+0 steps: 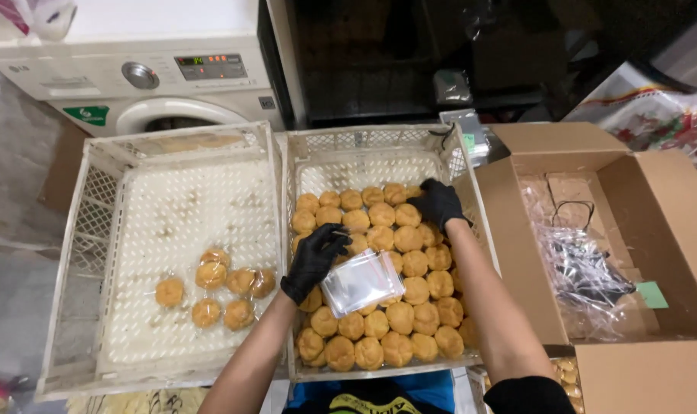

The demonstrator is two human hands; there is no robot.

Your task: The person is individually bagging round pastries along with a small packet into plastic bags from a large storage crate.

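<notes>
Two gloved hands over our right crate of buns: left hand pinching a clear bag above them, right hand fingers closed on a far-row bun.

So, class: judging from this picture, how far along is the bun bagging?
Done: about seven bagged buns lie in the left crate. In hand: the left hand holds a clear bag, while the right hand reaches for a loose bun. Left: the right crate holds dozens of loose buns.
</notes>
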